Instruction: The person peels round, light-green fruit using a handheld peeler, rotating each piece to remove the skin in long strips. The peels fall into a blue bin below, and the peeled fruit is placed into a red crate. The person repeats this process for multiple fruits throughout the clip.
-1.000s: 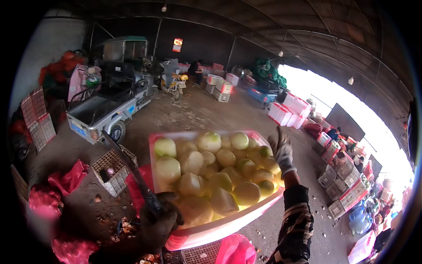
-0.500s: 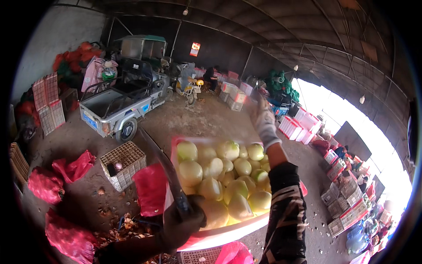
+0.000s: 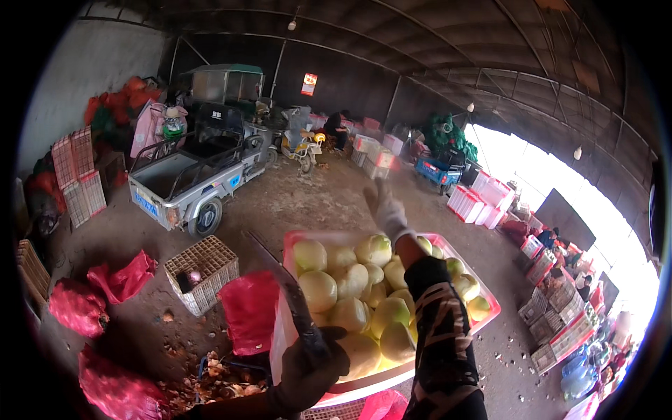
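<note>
Knife (image 3: 280, 276) tight in my left hand (image 3: 311, 364), right hand (image 3: 386, 206) open over one crate (image 3: 483, 287) of many cabbages (image 3: 318, 290)

A dim arched shed with a dirt floor (image 3: 315, 203), daylight flooding through the open side (image 3: 560, 175).
</note>
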`<state>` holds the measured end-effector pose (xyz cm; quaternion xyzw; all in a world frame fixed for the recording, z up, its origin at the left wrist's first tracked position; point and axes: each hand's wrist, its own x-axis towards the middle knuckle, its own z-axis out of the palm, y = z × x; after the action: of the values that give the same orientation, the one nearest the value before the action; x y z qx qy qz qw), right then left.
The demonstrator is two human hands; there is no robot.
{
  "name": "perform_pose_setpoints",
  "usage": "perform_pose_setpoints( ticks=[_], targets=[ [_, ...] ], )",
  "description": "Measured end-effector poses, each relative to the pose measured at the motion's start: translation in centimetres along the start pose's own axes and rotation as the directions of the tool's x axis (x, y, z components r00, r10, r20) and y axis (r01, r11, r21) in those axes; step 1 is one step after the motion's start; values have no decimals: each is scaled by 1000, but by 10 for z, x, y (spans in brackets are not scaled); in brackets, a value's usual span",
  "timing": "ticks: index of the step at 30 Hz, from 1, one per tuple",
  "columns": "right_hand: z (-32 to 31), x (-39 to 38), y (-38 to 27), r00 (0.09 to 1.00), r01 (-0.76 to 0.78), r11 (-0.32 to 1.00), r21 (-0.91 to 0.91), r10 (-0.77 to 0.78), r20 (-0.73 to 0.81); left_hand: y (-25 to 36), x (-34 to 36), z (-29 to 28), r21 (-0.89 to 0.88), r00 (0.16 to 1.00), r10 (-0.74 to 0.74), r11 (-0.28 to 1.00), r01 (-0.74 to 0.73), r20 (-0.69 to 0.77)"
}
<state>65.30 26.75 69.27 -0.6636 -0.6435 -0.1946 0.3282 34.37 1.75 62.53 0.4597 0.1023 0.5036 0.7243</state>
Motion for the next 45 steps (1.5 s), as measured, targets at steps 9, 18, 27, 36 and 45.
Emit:
perform_pose_setpoints(
  ticks=[9, 18, 27, 36, 45],
  targets=[
    [25, -41, -23, 934, 353, 854, -383, -300, 192, 5, 0, 1, 32, 999, 43, 999, -42, -26],
    [-43, -2, -104, 895, 377, 925, -49, -377, -239, -2, 3, -2, -1, 986, 165, 986, -165, 13],
    [37, -72, -64, 950, 300, 954, -15, -300, -85, -1, 5, 13, 28, 995, 88, 996, -87, -52],
    [-24, -51, -79, 950, 307, 904, 297, -272, -155, 3, 6, 12, 97, 994, 95, 991, -90, -57],
    [-92, -119, -103, 716, -17, 961, 274, -180, 674, 8, 7, 13, 145, 995, 75, 987, -64, -68]
  ],
)
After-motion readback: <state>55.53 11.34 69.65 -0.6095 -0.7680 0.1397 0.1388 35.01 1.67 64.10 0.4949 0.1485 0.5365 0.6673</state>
